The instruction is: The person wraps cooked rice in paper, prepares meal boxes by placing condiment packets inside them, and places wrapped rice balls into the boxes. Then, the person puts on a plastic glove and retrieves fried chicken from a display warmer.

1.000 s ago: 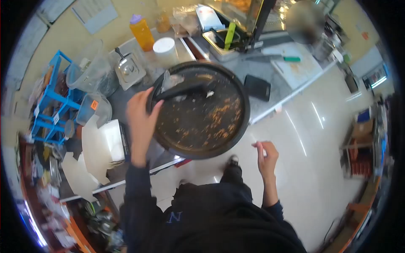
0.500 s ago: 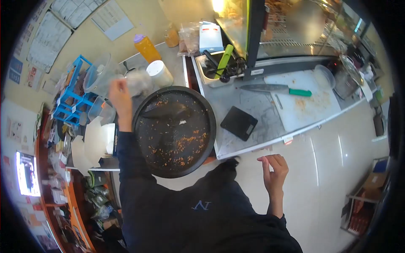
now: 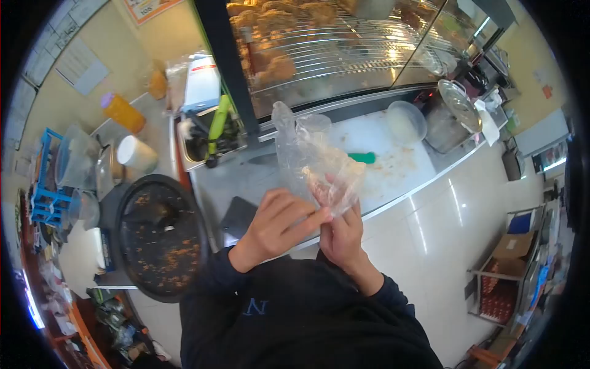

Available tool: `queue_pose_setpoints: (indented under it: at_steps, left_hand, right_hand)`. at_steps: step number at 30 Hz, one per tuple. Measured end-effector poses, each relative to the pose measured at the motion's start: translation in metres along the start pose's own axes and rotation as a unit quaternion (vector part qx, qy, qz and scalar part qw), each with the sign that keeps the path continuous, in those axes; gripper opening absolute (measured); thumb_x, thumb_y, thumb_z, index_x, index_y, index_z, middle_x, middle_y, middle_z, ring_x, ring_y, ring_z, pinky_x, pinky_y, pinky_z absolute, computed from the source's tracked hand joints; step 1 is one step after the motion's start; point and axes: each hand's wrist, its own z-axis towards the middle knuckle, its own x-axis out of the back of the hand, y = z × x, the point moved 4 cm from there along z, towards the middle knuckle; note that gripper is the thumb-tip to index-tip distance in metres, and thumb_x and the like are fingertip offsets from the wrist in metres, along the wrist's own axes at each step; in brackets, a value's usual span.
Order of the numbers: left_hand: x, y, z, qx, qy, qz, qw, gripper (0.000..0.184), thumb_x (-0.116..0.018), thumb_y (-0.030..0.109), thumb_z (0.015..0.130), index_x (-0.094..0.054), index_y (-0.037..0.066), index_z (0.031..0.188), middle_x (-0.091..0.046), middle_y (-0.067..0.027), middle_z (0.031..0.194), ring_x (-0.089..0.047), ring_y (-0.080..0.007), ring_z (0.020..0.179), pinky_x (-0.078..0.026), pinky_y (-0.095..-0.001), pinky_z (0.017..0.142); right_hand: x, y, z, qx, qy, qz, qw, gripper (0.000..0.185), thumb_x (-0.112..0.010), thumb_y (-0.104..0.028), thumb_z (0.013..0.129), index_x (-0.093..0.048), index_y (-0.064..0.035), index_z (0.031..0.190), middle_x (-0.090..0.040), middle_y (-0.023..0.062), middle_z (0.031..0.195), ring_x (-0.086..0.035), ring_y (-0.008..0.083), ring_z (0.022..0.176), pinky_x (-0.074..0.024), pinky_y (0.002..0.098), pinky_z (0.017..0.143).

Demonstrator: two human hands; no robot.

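A clear plastic glove (image 3: 301, 147) is held up in front of my body, above the counter. My left hand (image 3: 279, 226) pinches its lower edge between thumb and fingers. The fingers of my right hand (image 3: 344, 230) are partly inside the clear plastic, with the thumb near its edge. Behind the glove lie a white cutting board (image 3: 384, 178) and a green knife handle (image 3: 362, 158); the blade is mostly hidden. To the left sits a round black pan (image 3: 163, 243) with brown crumbs. A black flat object (image 3: 238, 216) lies near my left hand.
A glass display case (image 3: 332, 55) with fried food stands behind the counter. Tubs with green-handled tools (image 3: 218, 126), an orange bottle (image 3: 123, 112) and a white jar (image 3: 136, 154) are at left. A clear bowl (image 3: 405, 122) and metal pot (image 3: 452, 120) stand at right.
My view has swung right, and the pan now appears farther left. My left hand has come from the left side to meet my right hand, and the clear glove is now between them.
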Motion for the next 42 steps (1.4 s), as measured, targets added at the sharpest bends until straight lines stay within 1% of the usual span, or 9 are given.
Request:
queue_pose_setpoints:
  at_steps: [9, 14, 19, 20, 23, 28, 33, 36, 42]
  left_hand:
    - [-0.177, 0.069, 0.082, 0.01, -0.046, 0.076, 0.996, 0.025, -0.069, 0.007, 0.071, -0.066, 0.005, 0.096, -0.059, -0.0026, 0.083, -0.057, -0.0168, 0.075, -0.044, -0.0316, 0.073]
    - [-0.22, 0.068, 0.104, 0.09, -0.072, 0.089, 0.989, 0.022, -0.071, -0.001, 0.068, -0.063, 0.004, 0.087, -0.056, -0.0047, 0.076, -0.054, -0.0174, 0.069, -0.044, -0.0309, 0.069]
    - [-0.271, 0.068, 0.087, 0.269, 0.083, 0.042, 0.959, 0.026, -0.067, -0.01, 0.062, -0.057, 0.005, 0.08, -0.05, -0.0037, 0.065, -0.05, -0.0188, 0.06, -0.042, -0.0303, 0.059]
    - [-0.279, 0.07, 0.087, 0.251, 0.092, 0.07, 0.961, 0.03, -0.066, -0.011, 0.06, -0.057, 0.006, 0.083, -0.049, -0.0027, 0.063, -0.049, -0.018, 0.058, -0.04, -0.0294, 0.055]
    - [-0.29, 0.071, 0.088, 0.29, 0.114, 0.049, 0.949, 0.028, -0.066, -0.011, 0.061, -0.057, 0.006, 0.082, -0.049, -0.0026, 0.063, -0.049, -0.0178, 0.057, -0.04, -0.0303, 0.056]
    - [-0.289, 0.072, 0.102, 0.139, 0.095, 0.022, 0.986, 0.022, -0.067, -0.002, 0.063, -0.057, 0.004, 0.082, -0.054, -0.0063, 0.072, -0.052, -0.0221, 0.065, -0.042, -0.0329, 0.065]
    - [-0.3, 0.083, 0.103, 0.051, 0.015, -0.021, 0.998, 0.025, -0.071, -0.003, 0.062, -0.056, 0.005, 0.079, -0.054, -0.006, 0.069, -0.052, -0.0238, 0.062, -0.042, -0.0342, 0.063]
    - [-0.293, 0.076, 0.09, 0.088, 0.06, 0.005, 0.994, 0.025, -0.07, -0.004, 0.062, -0.055, 0.006, 0.08, -0.052, -0.0058, 0.067, -0.05, -0.0236, 0.06, -0.041, -0.0349, 0.062]
    - [-0.284, 0.064, 0.076, 0.159, 0.117, 0.02, 0.98, 0.027, -0.069, -0.006, 0.063, -0.053, 0.006, 0.081, -0.049, -0.0054, 0.063, -0.047, -0.0229, 0.057, -0.038, -0.0341, 0.058]
  right_hand:
    - [0.124, 0.172, 0.019, -0.106, -0.146, 0.088, 0.98, 0.036, -0.054, -0.009, 0.084, -0.057, -0.0041, 0.119, -0.061, 0.0191, 0.104, -0.059, 0.0284, 0.087, -0.0479, 0.0367, 0.073]
    - [0.191, 0.238, 0.016, -0.357, -0.225, 0.345, 0.838, 0.04, -0.047, -0.005, 0.087, -0.053, -0.0024, 0.126, -0.066, 0.0102, 0.092, -0.047, 0.0097, 0.05, -0.0428, 0.0253, 0.051]
    - [0.18, 0.242, 0.013, -0.41, 0.108, 0.541, 0.726, 0.042, -0.045, -0.003, 0.088, -0.05, -0.0013, 0.13, -0.062, 0.0096, 0.111, -0.051, 0.0042, 0.063, -0.0424, 0.0193, 0.059]
    - [0.175, 0.249, 0.004, -0.388, 0.084, 0.455, 0.797, 0.043, -0.047, -0.004, 0.089, -0.048, -0.0011, 0.131, -0.059, 0.0094, 0.119, -0.055, 0.0069, 0.078, -0.0439, 0.0211, 0.072]
    - [0.163, 0.265, -0.005, -0.432, -0.051, 0.459, 0.775, 0.044, -0.049, -0.006, 0.09, -0.044, 0.0001, 0.133, -0.051, 0.0109, 0.129, -0.054, 0.0143, 0.096, -0.0432, 0.0292, 0.084]
    - [0.163, 0.258, -0.017, -0.121, -0.081, 0.17, 0.975, 0.044, -0.058, -0.02, 0.088, -0.047, 0.0026, 0.124, -0.047, 0.015, 0.128, -0.047, 0.0276, 0.116, -0.0375, 0.0379, 0.096]
    - [0.178, 0.261, -0.001, -0.096, -0.106, 0.062, 0.988, 0.047, -0.066, -0.019, 0.081, -0.047, -0.0006, 0.12, -0.047, 0.0219, 0.123, -0.047, 0.0358, 0.114, -0.0385, 0.0401, 0.092]
    - [0.178, 0.273, -0.007, -0.185, -0.171, 0.212, 0.944, 0.056, -0.063, -0.027, 0.085, -0.04, -0.0077, 0.132, -0.043, 0.018, 0.132, -0.042, 0.0336, 0.123, -0.0342, 0.0389, 0.1]
    - [0.154, 0.252, -0.015, -0.301, -0.085, 0.695, 0.647, 0.089, -0.052, -0.062, 0.082, -0.008, -0.0204, 0.149, -0.013, 0.0101, 0.153, -0.021, 0.0313, 0.138, -0.0205, 0.0448, 0.11]
